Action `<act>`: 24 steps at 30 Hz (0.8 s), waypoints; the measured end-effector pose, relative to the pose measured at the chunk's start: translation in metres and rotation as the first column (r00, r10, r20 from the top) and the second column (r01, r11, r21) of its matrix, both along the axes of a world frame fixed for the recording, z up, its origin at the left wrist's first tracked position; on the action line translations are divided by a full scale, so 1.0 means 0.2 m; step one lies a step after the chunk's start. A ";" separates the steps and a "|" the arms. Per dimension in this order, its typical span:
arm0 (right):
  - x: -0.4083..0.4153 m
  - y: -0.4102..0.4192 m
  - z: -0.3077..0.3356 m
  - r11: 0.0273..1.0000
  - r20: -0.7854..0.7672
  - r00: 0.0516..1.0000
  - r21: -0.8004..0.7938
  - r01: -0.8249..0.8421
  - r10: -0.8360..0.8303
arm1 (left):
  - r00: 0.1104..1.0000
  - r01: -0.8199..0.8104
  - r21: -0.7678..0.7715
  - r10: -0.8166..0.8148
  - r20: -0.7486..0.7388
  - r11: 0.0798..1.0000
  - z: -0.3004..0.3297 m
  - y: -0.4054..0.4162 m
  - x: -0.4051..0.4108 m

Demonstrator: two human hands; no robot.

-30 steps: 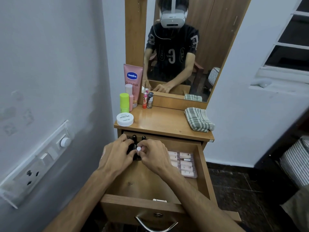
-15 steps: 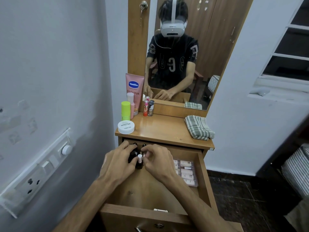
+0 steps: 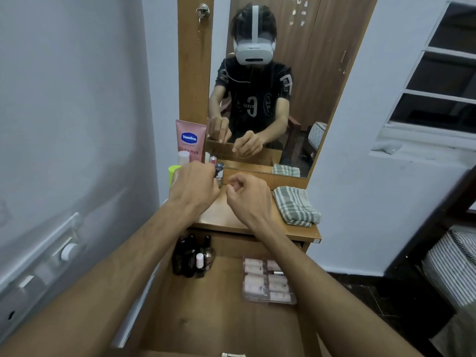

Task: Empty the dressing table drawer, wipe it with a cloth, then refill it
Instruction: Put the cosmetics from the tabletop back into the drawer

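Mid-frame, the wooden counter (image 3: pixel 231 217) sits under both hands, the emptying step underway. The left hand (image 3: pixel 194 186) grips a small bottle (image 3: pixel 219 173); the right hand (image 3: pixel 247 195) is curled, contents unclear. Next, set it down upright.

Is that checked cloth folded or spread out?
Folded: the green-and-white checked cloth lies as a thick layered bundle on the wooden dressing table top.

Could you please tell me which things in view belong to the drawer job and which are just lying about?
Job: drawer; small bottles and clear sachet pack inside it; striped cloth; Vaseline tube on the tabletop.
Lying about: mirror; wall switchboard; window.
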State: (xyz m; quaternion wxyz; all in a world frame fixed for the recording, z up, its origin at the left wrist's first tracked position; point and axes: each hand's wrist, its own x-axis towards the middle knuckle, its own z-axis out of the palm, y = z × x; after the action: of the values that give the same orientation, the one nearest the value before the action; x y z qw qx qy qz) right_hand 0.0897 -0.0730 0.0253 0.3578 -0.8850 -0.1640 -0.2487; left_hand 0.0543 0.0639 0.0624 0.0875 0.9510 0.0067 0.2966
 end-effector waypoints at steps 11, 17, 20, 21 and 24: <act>0.34 0.09 0.02 0.920 0.056 0.990 -0.380 -0.097 0.128 | 0.970 -0.092 0.210 0.135 -0.201 0.973 -0.02 -0.03 0.30; 0.39 0.10 -0.04 0.914 0.077 0.987 -0.392 -0.102 0.143 | 0.976 -0.106 0.195 0.139 -0.168 0.975 -0.07 -0.03 0.35; 0.38 0.09 -0.03 0.947 0.070 0.989 -0.304 -0.102 0.129 | 0.991 -0.060 0.132 0.074 -0.108 0.989 -0.09 -0.03 0.35; 0.37 0.09 -0.03 0.959 0.059 0.991 -0.267 -0.098 0.118 | 0.994 -0.047 0.118 0.059 -0.095 0.992 -0.10 -0.03 0.34; 0.34 0.04 -0.02 0.982 -0.011 0.995 -0.160 -0.097 0.097 | 0.997 -0.023 0.080 0.028 -0.069 0.997 -0.10 -0.04 0.30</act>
State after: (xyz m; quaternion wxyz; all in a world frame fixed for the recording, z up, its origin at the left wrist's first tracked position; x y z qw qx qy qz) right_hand 0.1570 -0.0643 0.0209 0.2974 -0.9023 -0.2256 -0.2154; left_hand 0.1141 0.0556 0.0416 0.0458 0.9633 0.0102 0.2642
